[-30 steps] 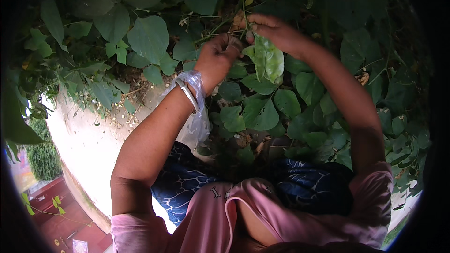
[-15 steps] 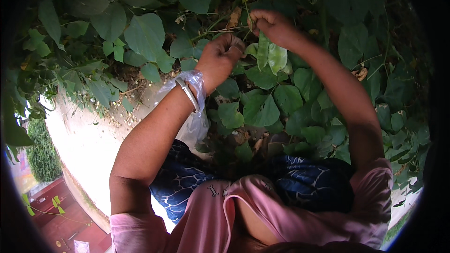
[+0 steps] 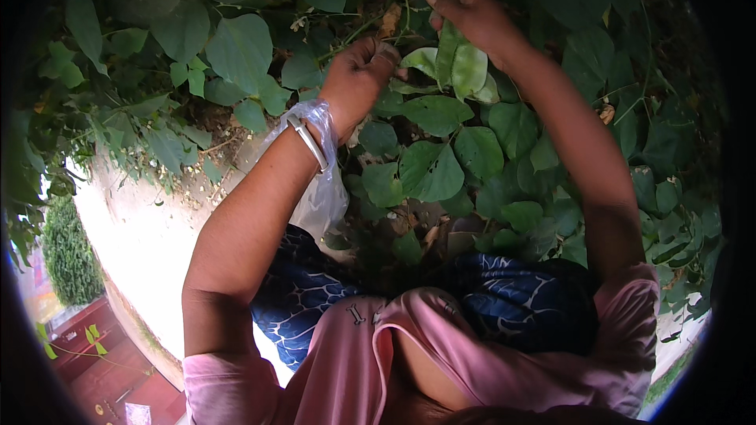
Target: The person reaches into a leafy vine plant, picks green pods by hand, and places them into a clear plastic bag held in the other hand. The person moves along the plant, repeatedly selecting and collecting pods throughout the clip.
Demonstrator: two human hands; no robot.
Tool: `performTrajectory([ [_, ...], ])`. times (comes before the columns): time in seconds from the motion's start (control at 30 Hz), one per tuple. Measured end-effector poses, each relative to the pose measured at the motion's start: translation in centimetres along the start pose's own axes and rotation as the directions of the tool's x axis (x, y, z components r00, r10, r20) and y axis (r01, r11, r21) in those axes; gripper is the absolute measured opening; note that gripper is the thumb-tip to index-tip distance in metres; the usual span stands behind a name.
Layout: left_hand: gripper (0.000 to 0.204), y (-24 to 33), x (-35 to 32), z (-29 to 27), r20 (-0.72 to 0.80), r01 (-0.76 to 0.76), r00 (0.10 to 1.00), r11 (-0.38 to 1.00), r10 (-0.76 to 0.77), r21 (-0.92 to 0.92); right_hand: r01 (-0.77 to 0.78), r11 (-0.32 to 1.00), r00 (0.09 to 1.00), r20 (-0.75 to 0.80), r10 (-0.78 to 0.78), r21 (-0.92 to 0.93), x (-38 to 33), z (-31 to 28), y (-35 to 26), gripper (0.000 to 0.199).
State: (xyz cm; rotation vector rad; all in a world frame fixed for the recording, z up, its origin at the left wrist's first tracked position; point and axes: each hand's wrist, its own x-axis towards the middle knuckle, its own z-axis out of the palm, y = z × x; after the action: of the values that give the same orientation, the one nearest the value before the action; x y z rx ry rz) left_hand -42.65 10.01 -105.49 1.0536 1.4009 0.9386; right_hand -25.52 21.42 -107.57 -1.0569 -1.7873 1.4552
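Note:
Several flat green bean pods [image 3: 470, 71] hang below the palm of my right hand [image 3: 480, 25]. That hand is closed on them with its lower fingers, while the index finger and thumb reach left toward a thin green vine stem [image 3: 406, 12]. To the left, my left hand [image 3: 356, 79] is closed beside the pods, its fingertips near the paler one. What those fingers hold, if anything, is hidden. A clear plastic bag [image 3: 321, 201] dangles from my left wrist, next to a silver bangle [image 3: 307, 143].
Dense broad-leaved vines [image 3: 433, 169] surround both hands, with dry brown leaves [image 3: 390, 22] among them. A pale, brightly lit surface [image 3: 150, 244] lies to the left, with a dark red surface [image 3: 102, 362] below it. My patterned blue garment [image 3: 307, 299] is beneath my arms.
My right hand has moved up and slightly right with the pods, its index finger and thumb coming off the stem. My left hand has shifted a little up and left.

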Motion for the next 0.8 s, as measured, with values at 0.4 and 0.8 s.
performTrajectory([
  [0.4, 0.018, 0.5, -0.2, 0.3, 0.016, 0.064, 0.998, 0.998, -0.064, 0.009, -0.188, 0.982, 0.944, 0.282, 0.171, 0.032, -2.7, 1.1, -0.5, 0.055],
  [0.8, 0.016, 0.8, 0.4, -0.3, 0.091, 0.181, 0.980, 0.983, -0.177, -0.038, -0.432, 0.816, 0.824, 0.536, 0.184, 0.383, -3.1, 0.9, 1.5, 0.058],
])
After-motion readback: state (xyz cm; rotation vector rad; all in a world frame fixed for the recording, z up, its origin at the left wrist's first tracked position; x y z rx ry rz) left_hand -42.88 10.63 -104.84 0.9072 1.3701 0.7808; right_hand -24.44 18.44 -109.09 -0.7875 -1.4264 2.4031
